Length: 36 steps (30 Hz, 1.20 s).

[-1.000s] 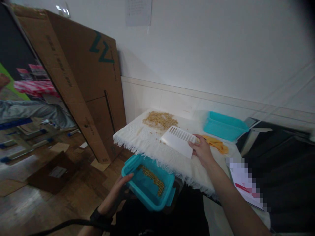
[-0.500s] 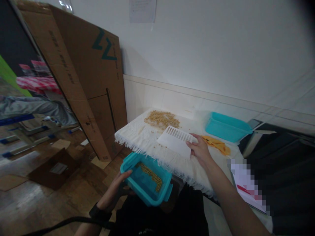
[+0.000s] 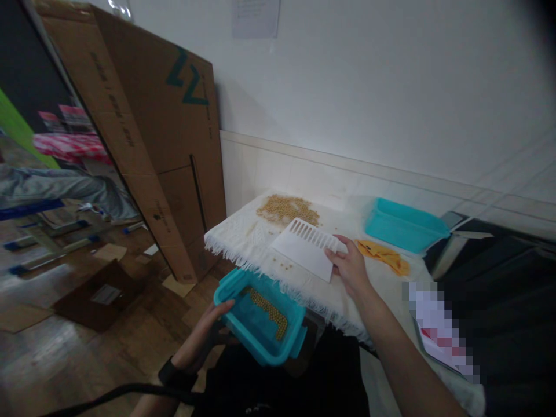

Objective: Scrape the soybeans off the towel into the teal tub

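My left hand (image 3: 211, 324) grips the left rim of a teal plastic tub (image 3: 252, 330), its thumb over the edge and the other fingers mostly hidden beneath. Yellow soybeans (image 3: 271, 310) lie in a band inside the tub, just below the table's fringed front edge. In my right hand (image 3: 350, 263) is a white slotted scraper (image 3: 304, 255), pinched at its right end and held low over the white tablecloth (image 3: 234, 231). A few loose beans lie in front of the scraper. Behind it spreads a larger pile of soybeans (image 3: 286, 208).
A second teal tub (image 3: 403, 226) stands at the table's back right, with a yellow cloth (image 3: 382, 256) before it. A tall cardboard box (image 3: 174, 145) rises on the left. Cardboard pieces (image 3: 95, 292) lie on the floor. Another person's leg (image 3: 65, 188) shows far left.
My right hand has drawn the scraper slightly toward the table's front edge. The tub in my left hand stays in nearly the same place.
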Available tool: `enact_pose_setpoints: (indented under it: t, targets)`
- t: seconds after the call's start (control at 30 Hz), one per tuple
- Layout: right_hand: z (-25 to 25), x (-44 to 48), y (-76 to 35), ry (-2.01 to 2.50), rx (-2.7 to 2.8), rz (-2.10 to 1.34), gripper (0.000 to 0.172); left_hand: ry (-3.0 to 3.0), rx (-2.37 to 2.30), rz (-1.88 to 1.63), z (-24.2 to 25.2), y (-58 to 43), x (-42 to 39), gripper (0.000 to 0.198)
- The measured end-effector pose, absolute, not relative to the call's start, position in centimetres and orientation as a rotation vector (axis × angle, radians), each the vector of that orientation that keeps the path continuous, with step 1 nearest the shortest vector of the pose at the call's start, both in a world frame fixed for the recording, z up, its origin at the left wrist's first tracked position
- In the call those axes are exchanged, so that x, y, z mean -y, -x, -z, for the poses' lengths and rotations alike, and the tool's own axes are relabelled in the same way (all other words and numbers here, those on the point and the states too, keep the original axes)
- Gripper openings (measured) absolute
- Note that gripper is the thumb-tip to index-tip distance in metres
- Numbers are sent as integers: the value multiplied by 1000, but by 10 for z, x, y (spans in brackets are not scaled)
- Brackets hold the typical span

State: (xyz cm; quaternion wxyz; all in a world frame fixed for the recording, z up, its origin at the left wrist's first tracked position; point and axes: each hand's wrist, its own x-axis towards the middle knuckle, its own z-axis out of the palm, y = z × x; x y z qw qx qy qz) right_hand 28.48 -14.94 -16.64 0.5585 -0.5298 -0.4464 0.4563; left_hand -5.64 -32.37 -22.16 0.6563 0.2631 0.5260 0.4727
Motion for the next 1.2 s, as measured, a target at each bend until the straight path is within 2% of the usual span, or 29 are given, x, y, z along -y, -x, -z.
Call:
enact_pose_setpoints:
  t: [0.47,0.7,0.9,1.03,1.2]
  targets:
    - [168,153,-293,1231,1059,-1110,100,-603,-1181,-1049,218,54,323,99]
    - [172,155,-292,1245,1107,-1101,98,-610,-1171,-1048,220,55,323,95]
    - [171,156,-288,1234,1118,-1099,96,-617,-1166,-1057,220,54,325,98]
    - [169,158,-287,1220,1129,-1100,101,-612,-1161,-1054,220,54,324,104]
    - [167,162,-284,1217,1159,-1108,102,-630,-1143,-1052,218,54,324,95]
